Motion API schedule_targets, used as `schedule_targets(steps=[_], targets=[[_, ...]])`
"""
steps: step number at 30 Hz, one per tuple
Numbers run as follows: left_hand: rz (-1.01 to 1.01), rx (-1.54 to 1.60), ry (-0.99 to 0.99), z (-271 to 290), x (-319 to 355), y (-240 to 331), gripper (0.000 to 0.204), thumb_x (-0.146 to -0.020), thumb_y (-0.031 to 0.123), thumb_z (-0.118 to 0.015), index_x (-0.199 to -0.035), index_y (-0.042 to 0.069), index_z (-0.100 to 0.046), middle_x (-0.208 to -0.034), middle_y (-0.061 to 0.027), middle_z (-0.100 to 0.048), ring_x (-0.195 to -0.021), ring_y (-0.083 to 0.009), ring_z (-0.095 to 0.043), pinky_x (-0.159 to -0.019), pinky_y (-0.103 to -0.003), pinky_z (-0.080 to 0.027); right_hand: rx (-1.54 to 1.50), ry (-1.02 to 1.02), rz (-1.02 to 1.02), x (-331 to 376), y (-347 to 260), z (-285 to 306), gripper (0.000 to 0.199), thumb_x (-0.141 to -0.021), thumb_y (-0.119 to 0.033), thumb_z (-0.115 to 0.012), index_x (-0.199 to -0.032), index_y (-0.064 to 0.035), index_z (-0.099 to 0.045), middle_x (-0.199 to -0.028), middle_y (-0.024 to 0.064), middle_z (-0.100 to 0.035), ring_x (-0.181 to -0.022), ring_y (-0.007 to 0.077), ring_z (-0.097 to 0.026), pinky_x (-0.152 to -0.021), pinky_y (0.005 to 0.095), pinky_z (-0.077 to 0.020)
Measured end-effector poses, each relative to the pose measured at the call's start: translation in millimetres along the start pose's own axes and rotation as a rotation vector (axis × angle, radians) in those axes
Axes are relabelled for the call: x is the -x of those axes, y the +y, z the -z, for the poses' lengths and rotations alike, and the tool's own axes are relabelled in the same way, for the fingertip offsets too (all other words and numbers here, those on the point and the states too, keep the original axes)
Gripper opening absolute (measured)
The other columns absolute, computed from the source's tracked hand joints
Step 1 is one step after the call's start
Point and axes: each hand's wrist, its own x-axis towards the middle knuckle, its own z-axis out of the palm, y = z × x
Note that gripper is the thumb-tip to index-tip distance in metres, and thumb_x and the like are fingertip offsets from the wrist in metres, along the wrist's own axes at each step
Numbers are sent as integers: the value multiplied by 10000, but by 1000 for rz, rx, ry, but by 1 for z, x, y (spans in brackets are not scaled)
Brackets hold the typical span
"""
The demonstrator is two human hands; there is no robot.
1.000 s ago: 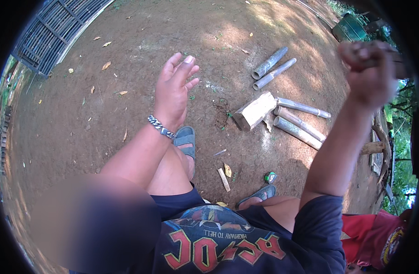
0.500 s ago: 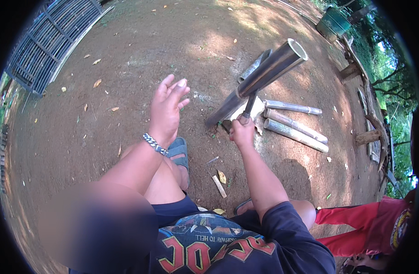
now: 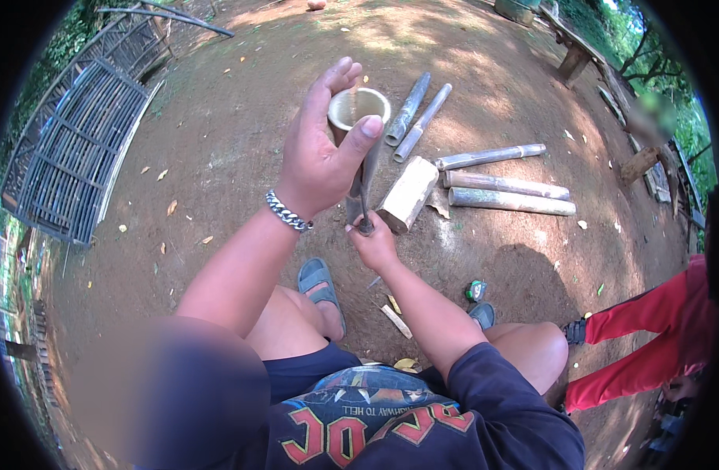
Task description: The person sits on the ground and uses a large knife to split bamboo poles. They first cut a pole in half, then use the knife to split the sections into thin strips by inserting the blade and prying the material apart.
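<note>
A thick bamboo tube [image 3: 362, 100] stands upright in front of me, its pale, hollow end facing up. My left hand [image 3: 322, 153] is beside its upper part, fingers stretched and thumb apart; whether the palm touches the tube, I cannot tell. Most of the tube's length is hidden behind this hand. My right hand [image 3: 374, 244] is closed round the handle of a machete [image 3: 367, 176], whose dark blade points up close along the tube's right side. Just right of them a pale, squared wood block [image 3: 409, 194] lies on the ground.
Several bamboo pieces [image 3: 512, 201] lie right of the block and beyond it. A small green-and-black tape measure [image 3: 475, 291] rests near my right foot. At the right stands a person in red trousers [image 3: 626, 313]. A slatted bamboo panel [image 3: 81, 149] is at far left.
The tilted bamboo tube is now upright and further left. My left hand has moved right and up to it. My right hand, still on the machete, has shifted left, and the wood block is more exposed.
</note>
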Motion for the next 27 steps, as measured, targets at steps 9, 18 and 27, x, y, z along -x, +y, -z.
schedule_targets(steps=[9, 18, 27], targets=[[-58, 53, 335, -76, 2, -15, 539, -966, 337, -677, -1299, -53, -510, -1089, -172, -708, -1030, -170, -651, -932, -317, -510, 77, 68, 32, 8, 8, 25, 152, -787, -133, -678, -903, -48, -631, -829, 162, -674, -791, 298, -666, -751, 384, -518], [-98, 54, 283, -117, 42, 14, 324, -978, 141, -586, -1233, -54, -543, -1049, -166, -699, -1005, -205, -665, -932, -344, -507, 8, 87, 73, 33, 41, 45, 148, -788, -154, -674, -862, -44, -607, -816, 166, -665, -776, 308, -656, -745, 386, -512], [-195, -66, 161, -136, 62, 24, 320, -948, 140, -618, -1206, -34, -542, -1032, -144, -695, -981, -204, -674, -915, -348, -519, 32, 72, 58, 55, 55, 60, 214, -844, -226, -679, -950, -41, -659, -872, 178, -699, -823, 326, -685, -763, 400, -520]])
